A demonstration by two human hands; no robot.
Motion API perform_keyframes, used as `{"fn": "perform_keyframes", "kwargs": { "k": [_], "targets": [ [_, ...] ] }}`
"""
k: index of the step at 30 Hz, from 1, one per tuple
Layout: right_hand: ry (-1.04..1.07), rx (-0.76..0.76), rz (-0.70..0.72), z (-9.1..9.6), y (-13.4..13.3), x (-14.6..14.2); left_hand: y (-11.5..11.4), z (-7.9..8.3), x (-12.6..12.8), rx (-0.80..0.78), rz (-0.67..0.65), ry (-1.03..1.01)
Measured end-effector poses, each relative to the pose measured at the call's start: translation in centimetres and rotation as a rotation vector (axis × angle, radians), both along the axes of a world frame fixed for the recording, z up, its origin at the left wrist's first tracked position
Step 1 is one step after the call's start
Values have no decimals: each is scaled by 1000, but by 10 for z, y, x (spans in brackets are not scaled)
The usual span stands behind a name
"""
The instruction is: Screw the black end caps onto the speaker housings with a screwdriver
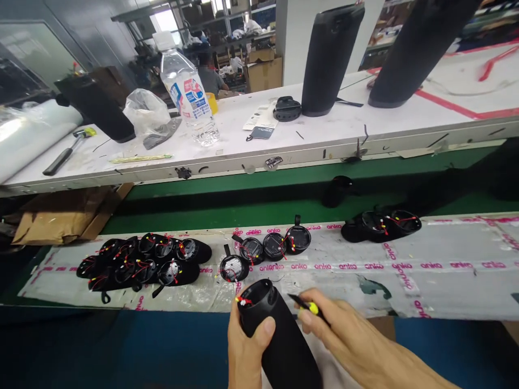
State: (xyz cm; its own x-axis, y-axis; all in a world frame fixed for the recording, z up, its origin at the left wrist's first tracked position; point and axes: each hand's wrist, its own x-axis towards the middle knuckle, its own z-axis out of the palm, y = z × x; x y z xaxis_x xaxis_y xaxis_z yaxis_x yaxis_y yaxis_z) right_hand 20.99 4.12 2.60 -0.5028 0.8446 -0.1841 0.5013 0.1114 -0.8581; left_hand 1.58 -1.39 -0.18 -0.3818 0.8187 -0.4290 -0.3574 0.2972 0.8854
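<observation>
Left hand point(245, 346): wrapped around black speaker shell point(279, 340) — held tilted.
Right hand point(352, 337): black tool point(306, 306) pinched beside shell's open end.

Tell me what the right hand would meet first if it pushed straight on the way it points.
Probably the black cylinder gripped by the left hand: the right hand and its black-and-yellow tool point up-left at the cylinder's open top rim. Depth is unclear, so the tip might pass just behind it.

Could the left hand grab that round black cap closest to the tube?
Probably not yet. The left hand is wrapped around the black tube, so it is full. The round cap lies just beyond on the table, with nothing between them.
</observation>
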Motion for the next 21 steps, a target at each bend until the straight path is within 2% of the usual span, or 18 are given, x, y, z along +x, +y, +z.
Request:
{"fn": "perform_keyframes", "kwargs": {
  "k": [2,4,8,13,17,21],
  "targets": [
    [-59,131,144,15,-3,-3,-1,-1,-2,-1,-6,99],
    [-97,271,224,21,-3,-9,-1,-1,-4,-15,-6,188],
    [-159,475,286,9,-3,-19,0,0,-5,-41,-10,272],
    [-268,474,279,-7,-8,-24,0,1,-6,-52,-33,313],
    [-337,520,328,-3,-8,-27,-2,3,-6,-63,-41,361],
    [-369,597,352,-1,-8,-26,-2,4,-5,-59,-43,320]
  ]
}}
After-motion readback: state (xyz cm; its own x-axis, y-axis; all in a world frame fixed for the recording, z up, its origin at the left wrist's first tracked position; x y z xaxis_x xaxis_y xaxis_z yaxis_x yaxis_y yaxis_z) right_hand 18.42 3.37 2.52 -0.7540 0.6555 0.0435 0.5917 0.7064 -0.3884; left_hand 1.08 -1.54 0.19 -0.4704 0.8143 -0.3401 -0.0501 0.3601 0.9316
